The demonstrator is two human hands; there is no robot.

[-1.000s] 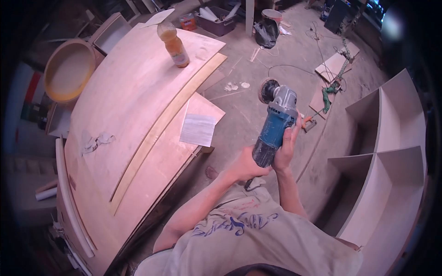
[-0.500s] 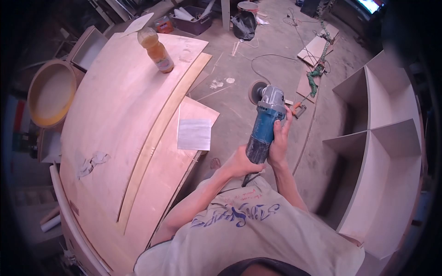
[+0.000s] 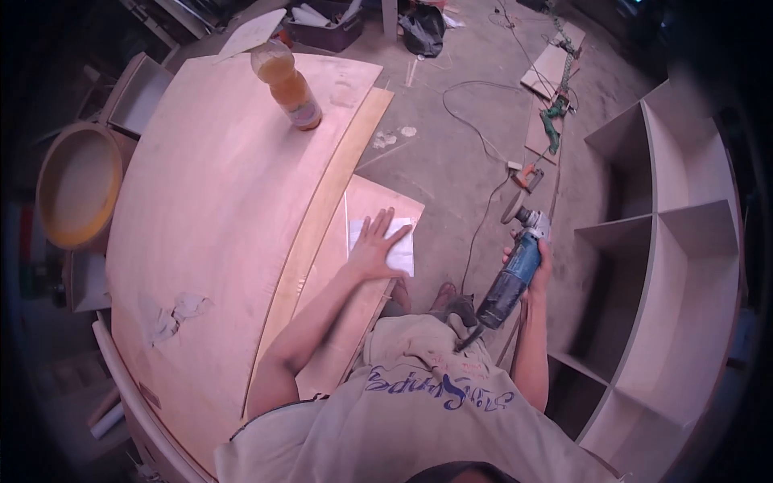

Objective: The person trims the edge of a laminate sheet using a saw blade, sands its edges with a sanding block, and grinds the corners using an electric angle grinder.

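Gripping an angle grinder (image 3: pixel 515 278) in the right hand (image 3: pixel 539 270), above the floor (image 3: pixel 451 145) between the worktop (image 3: pixel 201 209) and a shelving unit (image 3: pixel 696 233); fingers curled closed round the casing, with fingertips only partly visible and the palm hidden; sanding disc (image 3: pixel 513 208) turned nearly edge-on, little of its face showing; power cord (image 3: pixel 470 336) hard to follow against the shirt (image 3: pixel 419 443).

Spreading the left hand (image 3: pixel 375 251), fingers apart and clasping nothing visible, over a white sheet (image 3: pixel 401 262) on a plywood board (image 3: pixel 390 198), near a wooden strip (image 3: pixel 328 193) along the worktop; covering much of the sheet, so impossible to tell pressing from hovering; too washed out to read any markings there.

On the far part of the worktop, a bottle (image 3: pixel 291 92) of orange liquid, cap hard to make out; at the top edge, a purple crate (image 3: pixel 334 39) with contents cut off; in the dark right border, the outer side of the shelving unit swallowed up.
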